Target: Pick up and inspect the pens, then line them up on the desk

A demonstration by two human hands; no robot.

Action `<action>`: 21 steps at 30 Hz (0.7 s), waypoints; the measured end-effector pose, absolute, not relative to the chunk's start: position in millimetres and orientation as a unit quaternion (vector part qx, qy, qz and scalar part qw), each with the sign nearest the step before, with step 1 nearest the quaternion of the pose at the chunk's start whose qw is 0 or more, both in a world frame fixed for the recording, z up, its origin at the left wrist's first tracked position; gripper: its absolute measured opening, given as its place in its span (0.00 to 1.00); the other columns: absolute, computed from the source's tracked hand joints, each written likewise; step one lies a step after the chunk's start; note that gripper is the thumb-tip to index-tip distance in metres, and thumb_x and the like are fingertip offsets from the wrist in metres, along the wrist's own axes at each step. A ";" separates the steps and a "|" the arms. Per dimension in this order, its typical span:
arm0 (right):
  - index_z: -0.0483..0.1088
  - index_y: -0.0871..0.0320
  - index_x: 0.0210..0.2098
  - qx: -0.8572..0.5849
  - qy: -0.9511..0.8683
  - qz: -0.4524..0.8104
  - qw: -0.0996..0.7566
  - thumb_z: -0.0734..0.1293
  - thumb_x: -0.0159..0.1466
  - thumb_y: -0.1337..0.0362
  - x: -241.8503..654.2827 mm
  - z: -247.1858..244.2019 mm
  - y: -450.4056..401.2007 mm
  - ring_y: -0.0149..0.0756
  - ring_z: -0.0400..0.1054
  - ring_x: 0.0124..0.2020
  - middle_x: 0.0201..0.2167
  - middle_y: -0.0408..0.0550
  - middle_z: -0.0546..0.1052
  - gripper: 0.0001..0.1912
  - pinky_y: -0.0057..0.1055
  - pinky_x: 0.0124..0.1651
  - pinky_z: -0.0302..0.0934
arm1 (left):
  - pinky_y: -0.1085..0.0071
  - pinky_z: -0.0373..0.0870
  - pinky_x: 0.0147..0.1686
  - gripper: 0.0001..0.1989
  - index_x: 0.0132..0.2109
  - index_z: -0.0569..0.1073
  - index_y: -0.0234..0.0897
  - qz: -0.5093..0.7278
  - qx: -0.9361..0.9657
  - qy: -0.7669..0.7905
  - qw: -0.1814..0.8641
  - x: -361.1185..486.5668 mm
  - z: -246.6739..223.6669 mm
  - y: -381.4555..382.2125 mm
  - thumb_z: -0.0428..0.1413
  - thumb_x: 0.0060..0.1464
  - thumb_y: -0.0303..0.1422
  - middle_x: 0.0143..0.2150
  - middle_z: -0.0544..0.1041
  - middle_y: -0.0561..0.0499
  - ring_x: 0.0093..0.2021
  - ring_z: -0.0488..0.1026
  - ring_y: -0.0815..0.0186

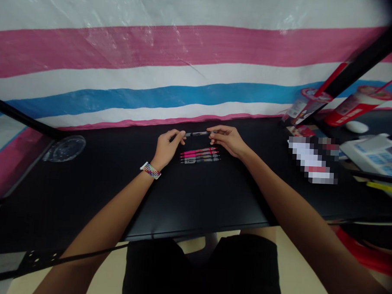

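Between my two hands a dark pen (198, 133) is held level, just beyond a row of other pens. My left hand (168, 146), with a colourful woven band at the wrist, pinches the pen's left end. At the other end, the fingertips of my right hand (228, 139) are closed on the same pen. Nearer to me, pink pens (199, 152) and grey-and-clear pens (200, 159) lie side by side on the black table (194, 194), all pointing left to right.
A clear plastic lid (66, 148) lies at the far left. To the right stand a drink cup with a red straw (306, 106) and a red-and-white cup (356, 106). Beside them are a white mouse (356, 127) and papers (374, 155). A striped sheet (187, 47) hangs behind the table.
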State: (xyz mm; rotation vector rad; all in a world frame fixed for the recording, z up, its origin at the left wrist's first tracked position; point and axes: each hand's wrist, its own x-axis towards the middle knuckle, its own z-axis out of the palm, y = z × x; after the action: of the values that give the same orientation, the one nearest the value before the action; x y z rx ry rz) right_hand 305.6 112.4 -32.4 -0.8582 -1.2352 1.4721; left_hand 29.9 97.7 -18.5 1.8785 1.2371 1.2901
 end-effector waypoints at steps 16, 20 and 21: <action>0.87 0.53 0.42 -0.363 -0.485 0.610 0.511 0.87 0.55 0.54 303.4 -32.8 115.4 0.37 0.78 0.37 0.38 0.48 0.84 0.18 0.44 0.52 0.77 | 0.64 0.72 0.42 0.19 0.33 0.79 0.41 0.478 0.690 0.463 0.284 27.1 -22.9 103.0 0.59 0.73 0.42 0.30 0.82 0.51 0.34 0.79 0.63; 0.86 0.54 0.44 -0.365 -0.476 0.609 0.519 0.88 0.52 0.55 301.4 -33.4 115.9 0.37 0.78 0.36 0.37 0.46 0.83 0.23 0.42 0.49 0.76 | 0.64 0.73 0.41 0.16 0.35 0.80 0.41 0.490 0.675 0.465 0.297 25.9 -24.9 104.3 0.60 0.72 0.43 0.30 0.82 0.52 0.34 0.79 0.63; 0.85 0.54 0.43 -0.367 -0.472 0.607 0.523 0.88 0.51 0.55 300.8 -33.9 116.2 0.37 0.78 0.35 0.36 0.46 0.83 0.23 0.42 0.48 0.76 | 0.64 0.74 0.42 0.11 0.39 0.80 0.41 0.497 0.668 0.459 0.308 25.6 -26.2 104.9 0.63 0.70 0.41 0.31 0.82 0.52 0.35 0.80 0.63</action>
State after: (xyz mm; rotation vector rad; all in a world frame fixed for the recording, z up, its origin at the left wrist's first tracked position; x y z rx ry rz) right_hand 300.8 116.2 -33.9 -0.8777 -1.1311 1.4536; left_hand 25.6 104.9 -26.2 1.7673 1.2149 1.3147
